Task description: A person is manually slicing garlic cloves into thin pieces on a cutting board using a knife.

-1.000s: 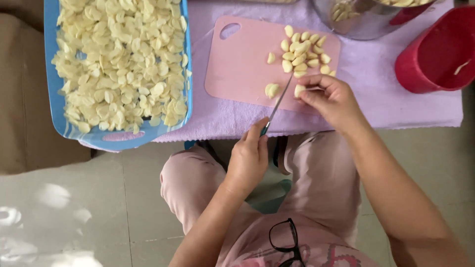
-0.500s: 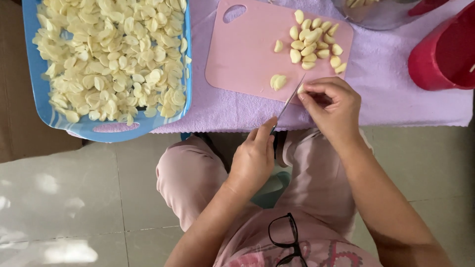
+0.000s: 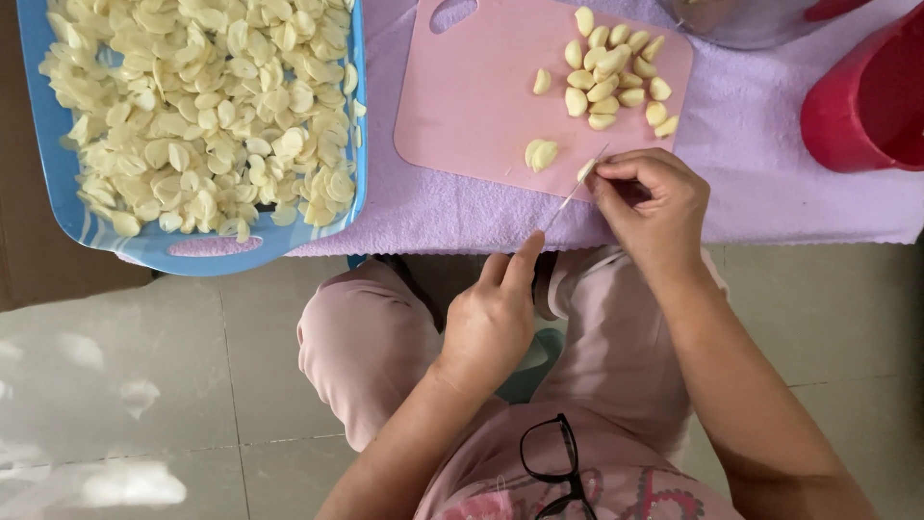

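My left hand (image 3: 491, 318) grips a small knife by its handle, and the thin blade (image 3: 575, 190) slants up to the right. My right hand (image 3: 650, 207) pinches a peeled garlic clove (image 3: 584, 170) at the near edge of a pink cutting board (image 3: 472, 106); the blade tip meets the clove. A few cut garlic pieces (image 3: 541, 154) lie on the board just left of the blade. A pile of whole peeled cloves (image 3: 616, 82) sits at the board's far right.
A blue tray (image 3: 192, 252) heaped with garlic slices (image 3: 207, 116) stands at the left on a purple cloth (image 3: 770, 183). A red container (image 3: 866, 96) is at the right edge, a metal bowl (image 3: 741, 24) behind the board. Black glasses (image 3: 558, 462) hang on my shirt.
The view has shifted a little, so board and tray sit slightly differently in frame. Both hands stay at the board's near edge, with the knife still against the clove.
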